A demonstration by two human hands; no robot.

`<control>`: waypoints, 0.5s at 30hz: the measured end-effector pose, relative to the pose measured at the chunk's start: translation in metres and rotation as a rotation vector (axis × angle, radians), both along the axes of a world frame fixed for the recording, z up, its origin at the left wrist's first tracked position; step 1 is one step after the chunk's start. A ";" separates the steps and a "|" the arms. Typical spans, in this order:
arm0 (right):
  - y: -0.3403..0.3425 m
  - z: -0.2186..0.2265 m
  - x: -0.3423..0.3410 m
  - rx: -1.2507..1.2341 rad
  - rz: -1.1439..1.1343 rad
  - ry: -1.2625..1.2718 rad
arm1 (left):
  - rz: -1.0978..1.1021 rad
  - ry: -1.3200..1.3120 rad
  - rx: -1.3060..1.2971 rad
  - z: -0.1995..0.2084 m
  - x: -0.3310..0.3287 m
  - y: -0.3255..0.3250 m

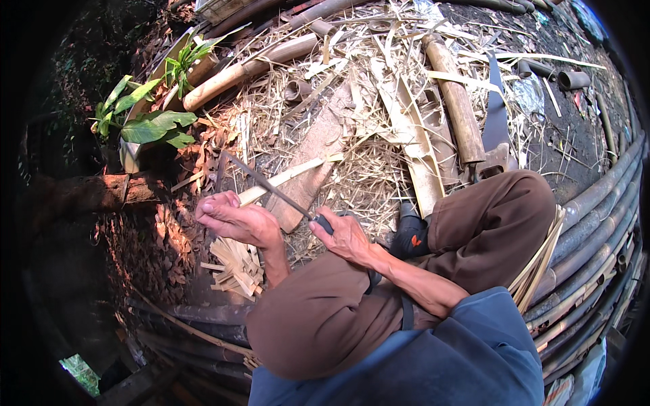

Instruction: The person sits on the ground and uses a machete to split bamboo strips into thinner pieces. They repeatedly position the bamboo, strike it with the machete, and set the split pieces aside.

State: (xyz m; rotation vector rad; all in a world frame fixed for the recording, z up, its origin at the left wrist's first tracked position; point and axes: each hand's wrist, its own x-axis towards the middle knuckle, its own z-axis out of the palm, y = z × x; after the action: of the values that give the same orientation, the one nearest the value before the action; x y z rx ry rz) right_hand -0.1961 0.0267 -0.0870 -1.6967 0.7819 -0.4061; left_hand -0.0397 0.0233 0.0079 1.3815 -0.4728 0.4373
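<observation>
- Fingers of the right hand [347,240] close firmly round the dark handle of a knife [284,197], its narrow blade slanting away, up and to the left.
- Fingers of the left hand [237,218] are curled, palm turned partly upward, at the near end of a pale bamboo strip [294,173]; their grip is hidden, so I cannot tell how tightly they hold it, if at all.
- That strip lies in front of both hands, slanting up to the right; the blade crosses over it, though contact is unclear.
- Good handling here, I judge, means a steady near end, the blade nearly flat, and light, even strokes along the grain; the left fingers and wrist sit near the edge, so they are best kept out of its path.
- Beyond the strip, a flat wooden board [332,125] lies on the ground among curly shavings [379,166]; it could serve as a firm backing.
- Just beside the left forearm is a heap of short cut pieces [237,267].
- Farther right lie a split bamboo length [414,145] and a handsaw [495,111], well apart from the hands.
</observation>
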 end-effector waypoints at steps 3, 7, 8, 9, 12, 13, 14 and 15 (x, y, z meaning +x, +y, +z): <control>-0.016 -0.046 -0.003 0.073 -0.041 0.105 | -0.026 -0.052 -0.008 0.002 -0.013 -0.003; -0.019 -0.039 -0.008 0.135 -0.063 0.090 | 0.040 -0.007 0.008 -0.002 -0.016 -0.006; -0.014 -0.023 -0.011 0.099 -0.034 0.066 | 0.012 -0.025 0.001 -0.002 -0.016 -0.005; -0.006 -0.035 -0.009 -0.039 -0.028 0.075 | -0.015 -0.042 -0.005 -0.003 -0.012 -0.003; -0.025 -0.091 -0.019 0.100 -0.177 0.128 | -0.053 -0.008 -0.033 -0.002 -0.018 -0.011; -0.028 -0.084 -0.017 0.120 -0.123 0.215 | -0.043 -0.012 -0.021 -0.003 -0.016 -0.009; -0.022 -0.078 -0.017 0.097 -0.093 0.212 | -0.017 -0.015 0.000 -0.003 -0.013 -0.003; -0.016 -0.073 -0.019 0.075 -0.063 0.208 | -0.022 -0.033 0.010 -0.006 -0.009 0.002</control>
State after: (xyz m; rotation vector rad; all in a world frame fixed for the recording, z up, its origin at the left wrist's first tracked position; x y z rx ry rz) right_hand -0.2147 0.0111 -0.1602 -1.6644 0.9927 -0.2420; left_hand -0.0487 0.0253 0.0024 1.3790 -0.5174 0.4408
